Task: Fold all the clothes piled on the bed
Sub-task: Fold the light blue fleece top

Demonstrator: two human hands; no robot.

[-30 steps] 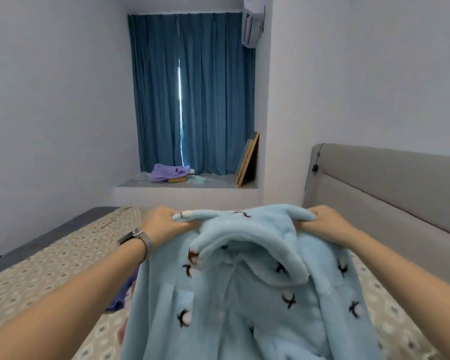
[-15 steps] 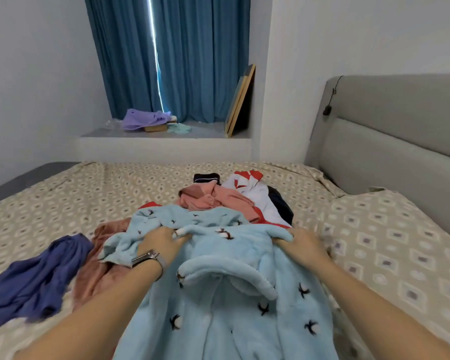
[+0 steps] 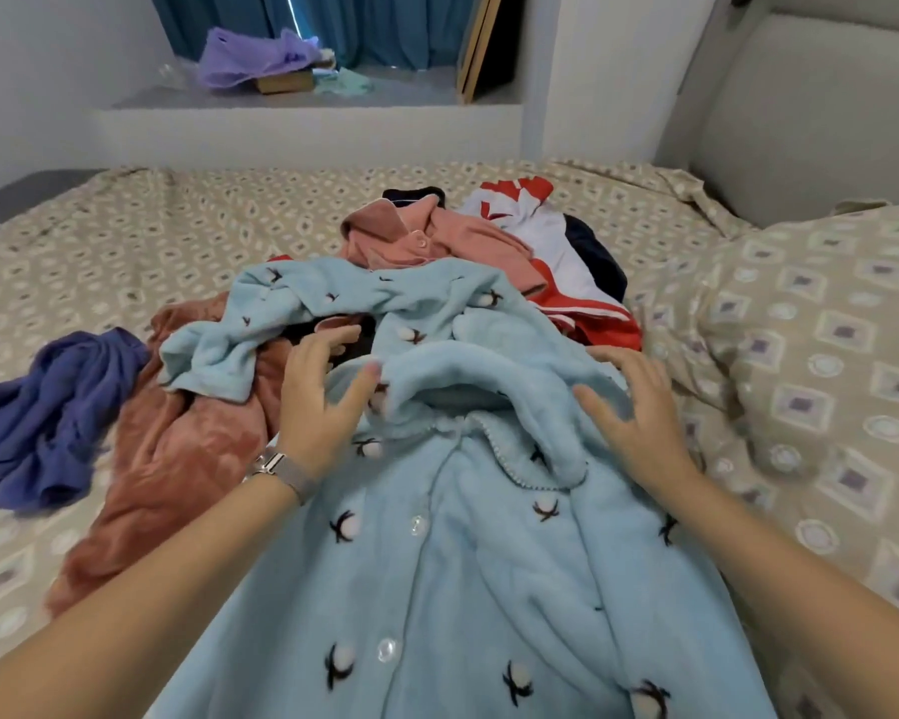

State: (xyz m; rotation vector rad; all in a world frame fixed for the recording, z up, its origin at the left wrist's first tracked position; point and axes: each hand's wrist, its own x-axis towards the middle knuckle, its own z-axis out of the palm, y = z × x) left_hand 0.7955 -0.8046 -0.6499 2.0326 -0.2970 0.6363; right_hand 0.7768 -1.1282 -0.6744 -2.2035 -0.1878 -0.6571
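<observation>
A light blue fleece pyjama top (image 3: pixel 452 552) with buttons and small cotton-flower prints lies front up on the bed, collar away from me. My left hand (image 3: pixel 318 402), with a watch on the wrist, hovers at the collar's left side, fingers spread and holding nothing. My right hand (image 3: pixel 634 412) lies spread on the collar's right side. Behind it sits the pile: a second light blue fleece piece (image 3: pixel 302 313), a pink top (image 3: pixel 426 241), a red, white and navy garment (image 3: pixel 556 251). A rust-brown fleece piece (image 3: pixel 177 459) and a dark blue garment (image 3: pixel 48 412) lie to the left.
The bed sheet (image 3: pixel 151 241) is beige with a diamond print; a matching pillow (image 3: pixel 826 365) lies at the right below the grey headboard (image 3: pixel 826 106). A window ledge (image 3: pixel 302 103) beyond the bed holds a purple cloth and a box.
The blue top went from held up in front of me to lying on the bed. Both hands let go of its shoulders and now have their fingers spread.
</observation>
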